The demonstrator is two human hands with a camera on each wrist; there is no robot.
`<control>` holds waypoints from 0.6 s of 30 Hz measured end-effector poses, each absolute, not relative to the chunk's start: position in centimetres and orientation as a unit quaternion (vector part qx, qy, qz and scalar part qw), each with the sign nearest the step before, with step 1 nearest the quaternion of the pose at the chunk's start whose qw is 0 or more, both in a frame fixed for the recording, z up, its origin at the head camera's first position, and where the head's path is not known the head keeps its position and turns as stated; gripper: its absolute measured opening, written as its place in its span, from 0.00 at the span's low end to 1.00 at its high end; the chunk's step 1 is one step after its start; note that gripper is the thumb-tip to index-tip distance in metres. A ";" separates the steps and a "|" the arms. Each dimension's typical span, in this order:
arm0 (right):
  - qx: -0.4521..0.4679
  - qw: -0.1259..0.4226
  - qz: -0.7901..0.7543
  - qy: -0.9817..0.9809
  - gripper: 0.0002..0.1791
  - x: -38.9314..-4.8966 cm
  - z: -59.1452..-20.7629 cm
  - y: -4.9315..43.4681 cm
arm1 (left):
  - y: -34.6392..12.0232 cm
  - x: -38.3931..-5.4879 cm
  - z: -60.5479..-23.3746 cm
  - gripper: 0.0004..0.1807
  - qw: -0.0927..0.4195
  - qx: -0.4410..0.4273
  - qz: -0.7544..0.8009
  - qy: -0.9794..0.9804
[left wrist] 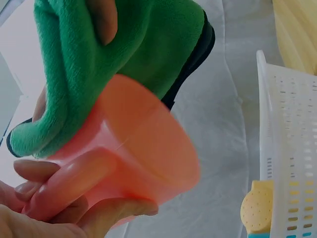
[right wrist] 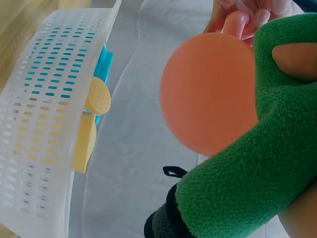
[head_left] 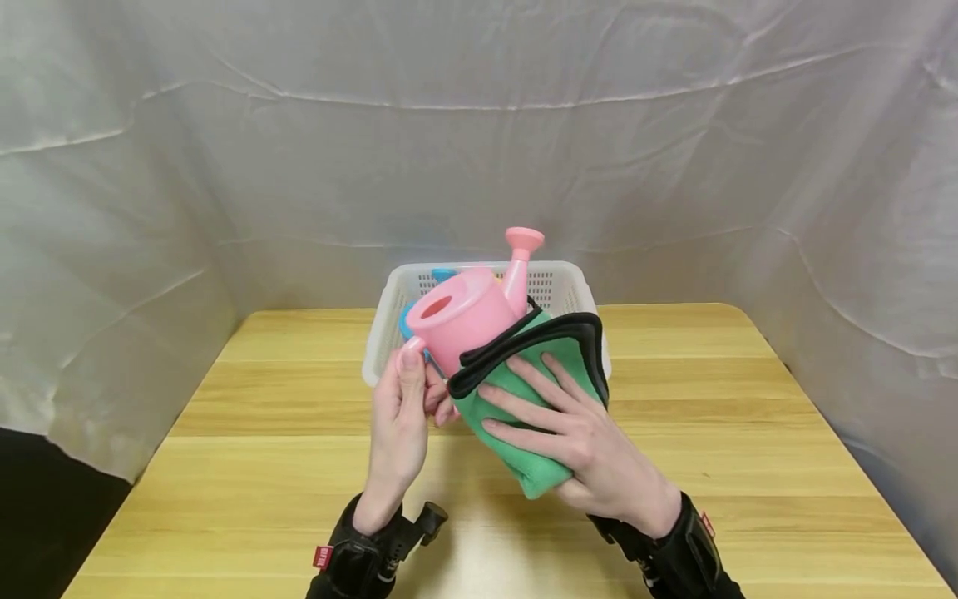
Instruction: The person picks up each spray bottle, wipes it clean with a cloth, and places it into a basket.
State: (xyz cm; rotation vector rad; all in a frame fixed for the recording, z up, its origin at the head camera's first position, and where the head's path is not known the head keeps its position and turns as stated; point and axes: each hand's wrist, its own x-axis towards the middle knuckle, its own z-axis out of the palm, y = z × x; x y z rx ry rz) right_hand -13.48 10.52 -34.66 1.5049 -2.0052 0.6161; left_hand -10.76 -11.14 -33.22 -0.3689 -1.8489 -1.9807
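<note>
A pink toy watering can [head_left: 467, 320] is held in the air, its spout with a flared rose pointing up and away. My left hand [head_left: 397, 420] grips it by the handle, thumb on top; the left wrist view shows the fingers curled round that handle [left wrist: 74, 183]. In my right hand [head_left: 576, 441] is a folded green towel [head_left: 527, 466] with black edging, lying against the can's right side. The right fingers spread over the towel, and part of the thumb side is hidden under it. The can's round base [right wrist: 208, 94] faces the right wrist view.
Behind the can, a white perforated plastic basket [head_left: 377, 349] stands on the wooden table [head_left: 284, 466]. Inside it are a yellow piece with a round dotted head [right wrist: 98, 96] and blue pieces [right wrist: 103, 67]. A grey-white sheet [head_left: 479, 175] hangs around the back and sides.
</note>
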 end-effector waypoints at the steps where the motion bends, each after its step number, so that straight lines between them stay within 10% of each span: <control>1: 0.556 0.281 0.228 -0.748 0.35 -13.4 -34.7 10.5 | -11.0 -10.7 -33.3 0.20 0.195 -0.130 -0.707 -0.667; 10: 0.506 0.351 0.264 -0.742 0.43 -13.4 -34.8 9.9 | -9.6 -10.5 -33.7 0.16 0.119 -0.145 -0.700 -0.689; 18: 0.562 0.284 0.249 -0.736 0.37 -13.5 -34.5 10.4 | -10.6 -10.7 -33.4 0.18 0.190 -0.112 -0.688 -0.691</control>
